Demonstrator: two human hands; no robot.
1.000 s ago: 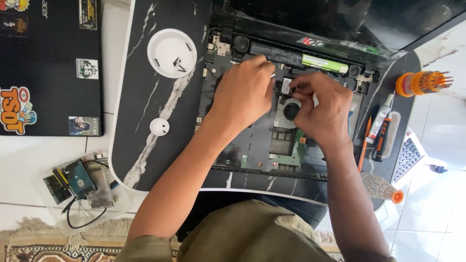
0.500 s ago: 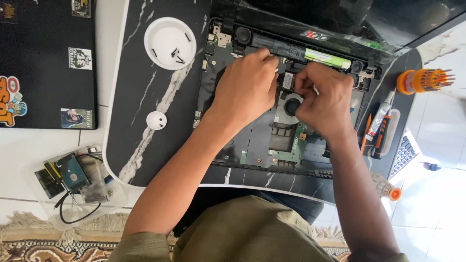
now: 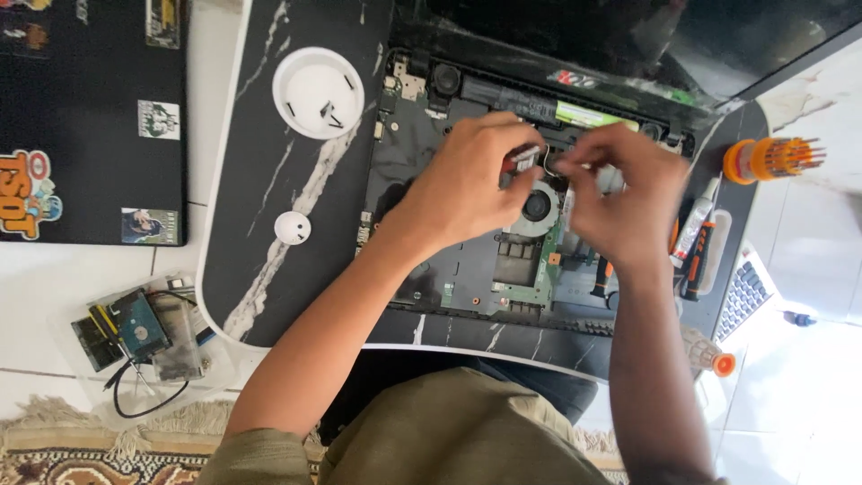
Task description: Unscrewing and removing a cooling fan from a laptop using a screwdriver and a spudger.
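An opened laptop base [image 3: 467,269] lies on a black marble-patterned table [image 3: 269,180], its circuit board and round fan [image 3: 536,208] bare. Both my hands work just above the fan, near the hinge edge. My left hand [image 3: 462,184] pinches a small silvery part with a thin black wire [image 3: 528,159] between thumb and fingertips. My right hand [image 3: 624,193] meets it from the right, its fingertips closed on the same wire end. What lies under the palms is hidden.
A white round dish with screws [image 3: 319,92] and a small white cap [image 3: 293,227] sit left of the laptop. An orange bit holder [image 3: 772,159], screwdrivers [image 3: 696,256] and a keyboard piece [image 3: 745,292] lie right. A stickered black laptop [image 3: 90,117] and a tray of parts [image 3: 135,332] rest on the floor at left.
Both hands have lifted off the fan area and drawn together a little higher, toward the hinge. The fan, covered before, now shows below them.
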